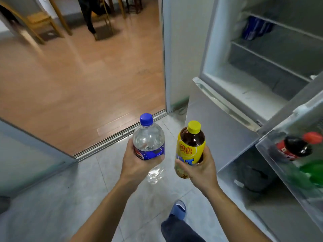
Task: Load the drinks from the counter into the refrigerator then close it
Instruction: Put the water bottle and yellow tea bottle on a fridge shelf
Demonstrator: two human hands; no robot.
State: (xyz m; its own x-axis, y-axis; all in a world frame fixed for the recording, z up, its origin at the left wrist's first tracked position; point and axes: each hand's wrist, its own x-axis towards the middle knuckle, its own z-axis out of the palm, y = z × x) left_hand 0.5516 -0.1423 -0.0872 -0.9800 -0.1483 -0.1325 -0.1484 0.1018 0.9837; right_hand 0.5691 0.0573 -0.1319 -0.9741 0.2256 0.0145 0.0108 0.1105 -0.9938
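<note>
Standing open along the right edge of the view, the refrigerator point(262, 70) is seen with its upper compartment exposed, wire shelves inside and a blue pack point(257, 28) lodged at the back of the top shelf. Its door point(286, 137) is swung toward the person, and in the door shelf a dark cola bottle point(295, 147) with a red cap is lodged beside a green bottle point(312, 172) at the lower right. The counter is not shown. Two drinks are carried in front of the body, over the tiled floor point(70, 198): a clear bottle point(148, 144) with a blue cap and blue label is gripped around its middle by the left hand point(138, 165), and a yellow-labelled tea bottle point(190, 145) with a yellow cap is clasped around its lower half by the right hand point(201, 168), both held roughly upright and just apart. The loading step is judged to be in hand, with these bottles not yet stowed. A reach to the right is called for next, each bottle to be set upright on a free stretch of a shelf or the door shelf, clear of the bottles already there, before the door is shut.
</note>
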